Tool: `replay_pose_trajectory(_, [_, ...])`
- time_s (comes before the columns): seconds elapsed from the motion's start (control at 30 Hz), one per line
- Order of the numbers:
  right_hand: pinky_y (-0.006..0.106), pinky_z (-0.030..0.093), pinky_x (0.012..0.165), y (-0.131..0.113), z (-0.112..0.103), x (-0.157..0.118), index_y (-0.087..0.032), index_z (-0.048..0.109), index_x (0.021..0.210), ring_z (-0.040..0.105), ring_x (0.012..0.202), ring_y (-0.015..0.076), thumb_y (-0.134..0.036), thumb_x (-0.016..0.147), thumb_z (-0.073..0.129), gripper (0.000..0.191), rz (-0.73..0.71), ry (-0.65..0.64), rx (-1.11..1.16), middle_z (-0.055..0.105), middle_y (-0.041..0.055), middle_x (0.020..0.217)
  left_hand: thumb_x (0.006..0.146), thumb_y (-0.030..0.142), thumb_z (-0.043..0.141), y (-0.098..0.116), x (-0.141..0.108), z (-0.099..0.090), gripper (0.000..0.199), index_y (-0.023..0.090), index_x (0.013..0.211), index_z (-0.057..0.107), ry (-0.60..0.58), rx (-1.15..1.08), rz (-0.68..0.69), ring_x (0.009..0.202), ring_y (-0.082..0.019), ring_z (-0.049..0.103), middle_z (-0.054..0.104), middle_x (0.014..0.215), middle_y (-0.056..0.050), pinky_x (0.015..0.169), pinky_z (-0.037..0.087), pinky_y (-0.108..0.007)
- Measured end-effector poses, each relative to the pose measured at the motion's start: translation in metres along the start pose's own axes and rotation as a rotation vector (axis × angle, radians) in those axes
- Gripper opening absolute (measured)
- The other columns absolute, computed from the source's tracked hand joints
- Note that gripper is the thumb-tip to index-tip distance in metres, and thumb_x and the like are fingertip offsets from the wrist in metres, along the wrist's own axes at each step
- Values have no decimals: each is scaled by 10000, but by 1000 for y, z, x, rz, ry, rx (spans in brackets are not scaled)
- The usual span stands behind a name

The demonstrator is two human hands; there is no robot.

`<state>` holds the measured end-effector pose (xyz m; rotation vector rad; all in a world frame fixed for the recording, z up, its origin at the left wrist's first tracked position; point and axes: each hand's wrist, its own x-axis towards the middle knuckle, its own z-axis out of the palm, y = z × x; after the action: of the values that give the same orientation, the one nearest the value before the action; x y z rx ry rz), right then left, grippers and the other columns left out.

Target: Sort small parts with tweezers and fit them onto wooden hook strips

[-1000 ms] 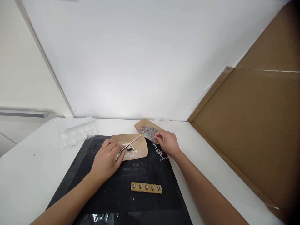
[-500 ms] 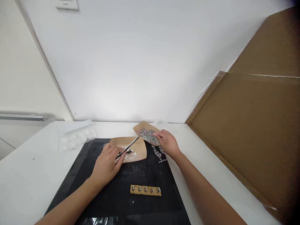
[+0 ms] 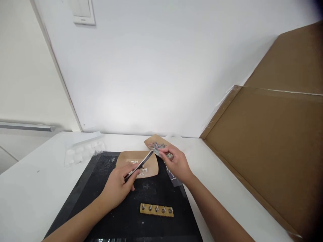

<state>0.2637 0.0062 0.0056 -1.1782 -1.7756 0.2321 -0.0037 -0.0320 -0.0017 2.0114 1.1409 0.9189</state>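
My left hand is closed around a slim nail file, black with a pale edge, tilted up to the right. Below the file lies a brown paper tray with small white pieces in it. My right hand is pinched at the fingertips, close to the file's upper end; whatever sits between the fingers is too small to make out. Behind those fingers, a second brown paper tray contains grey and pinkish bits. A dark strip with rows of white pieces is partly hidden under my right hand.
On the black mat lies a yellowish bar with several round studs bearing small white pegs. A clear plastic compartment tray is at the back left of the white table. Cardboard panels stand along the right.
My right hand has shifted left from the bits in the far tray, toward the file's tip. The file is now turned with more of its dark face showing. The view has tilted slightly.
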Motion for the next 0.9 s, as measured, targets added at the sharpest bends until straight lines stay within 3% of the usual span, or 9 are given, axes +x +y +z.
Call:
replay_pose_trajectory(0.1, [296,544,672,-30,7,-9,-248,730,1036,665,861,194,-311,993,598,152,-116,-108,74,708,58,966,1019,438,516,5,-1,1,410,234,1348,654,-49,-139,-84,447,-107,615,636,595,52,553,467,-216])
replay_pose_trajectory(0.17, [278,515,599,-40,10,-14,-256,732,1061,629,732,161,-296,996,600,152,-149,-134,88,699,49,938,1013,468,518,6,-2,2,442,207,1341,658,-71,-221,-143,419,-117,600,563,486,70,505,428,-204])
replay_pose_trajectory(0.23, [277,510,599,-42,12,-18,-261,731,1059,614,702,152,-288,996,606,143,-156,-121,82,698,40,919,1002,491,529,7,-3,4,448,201,1310,677,-91,-289,-176,408,-97,591,667,611,35,498,426,-204])
replay_pose_trajectory(0.3, [280,518,644,-39,14,-20,-255,720,1043,635,755,160,-277,999,603,127,-165,-110,63,701,36,919,997,503,535,7,-5,6,437,213,1284,691,-103,-328,-186,413,-72,598,755,860,-15,521,449,-209])
replay_pose_trajectory(0.37, [283,516,690,-35,17,-21,-239,698,1018,652,814,170,-268,1004,596,107,-194,-106,6,701,36,917,999,504,533,7,-6,9,422,234,1282,690,-117,-345,-185,431,-63,625,760,1038,-36,556,474,-214])
replay_pose_trajectory(0.5, [276,454,659,-33,26,-24,-205,637,905,641,771,171,-277,1019,567,152,-252,-69,-276,682,38,842,1012,509,505,7,-7,13,406,261,1276,688,-134,-345,-197,461,-74,669,738,1180,-30,594,497,-224])
replay_pose_trajectory(0.63, [297,383,636,-40,35,-29,-201,561,802,588,698,172,-265,1036,517,246,-320,-45,-503,646,36,781,1014,502,502,6,-9,14,400,215,1149,745,-84,-223,-184,453,-99,666,793,928,-5,736,531,-258])
replay_pose_trajectory(0.8, [282,366,632,-50,41,-33,-206,515,805,574,713,157,-262,1053,471,258,-282,-87,-433,613,25,784,1001,518,516,6,-12,14,420,196,1075,776,0,-160,-237,415,-125,628,744,647,26,664,522,-258])
replay_pose_trajectory(0.9, [280,355,632,-49,42,-32,-205,514,808,577,726,157,-262,1052,473,254,-255,-35,-446,614,24,790,1012,489,515,8,-11,12,393,207,1051,786,34,-108,-191,450,-132,646,682,545,48,745,520,-261])
